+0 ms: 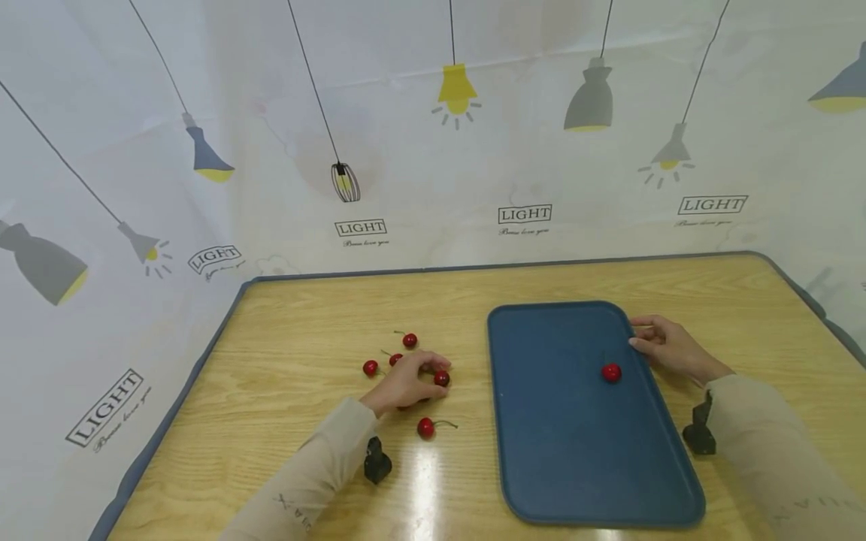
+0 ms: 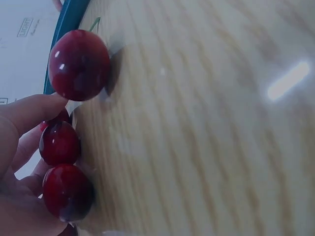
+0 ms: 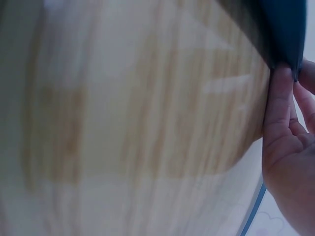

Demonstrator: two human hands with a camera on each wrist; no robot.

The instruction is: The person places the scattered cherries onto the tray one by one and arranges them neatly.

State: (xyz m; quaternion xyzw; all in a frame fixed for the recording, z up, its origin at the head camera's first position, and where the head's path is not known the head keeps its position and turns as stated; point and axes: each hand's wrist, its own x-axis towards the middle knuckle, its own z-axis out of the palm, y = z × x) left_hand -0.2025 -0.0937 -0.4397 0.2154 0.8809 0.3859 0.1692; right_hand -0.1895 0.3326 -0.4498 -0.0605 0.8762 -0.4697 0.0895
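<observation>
My left hand (image 1: 406, 382) is over a loose group of cherries on the wooden table, its thumb and fingers pinching a dark red cherry (image 1: 441, 378). Close below the palm, the left wrist view shows a cherry (image 2: 66, 191) and another cherry (image 2: 59, 142) on the tabletop. A cherry with a long stem (image 1: 426, 428) lies nearer me. With thumb and fingers, my right hand (image 1: 673, 349) grips the right rim of the blue tray (image 1: 561, 451); in the right wrist view a finger reaches under the tray edge (image 3: 285, 34). One cherry (image 1: 612, 372) sits on the tray.
Beyond the left hand lie a cherry (image 1: 410, 340), a cherry (image 1: 370, 367) and a partly covered cherry (image 1: 395, 361). The wooden table (image 1: 304, 315) has a blue edge against a lamp-patterned wall covering (image 1: 419, 165).
</observation>
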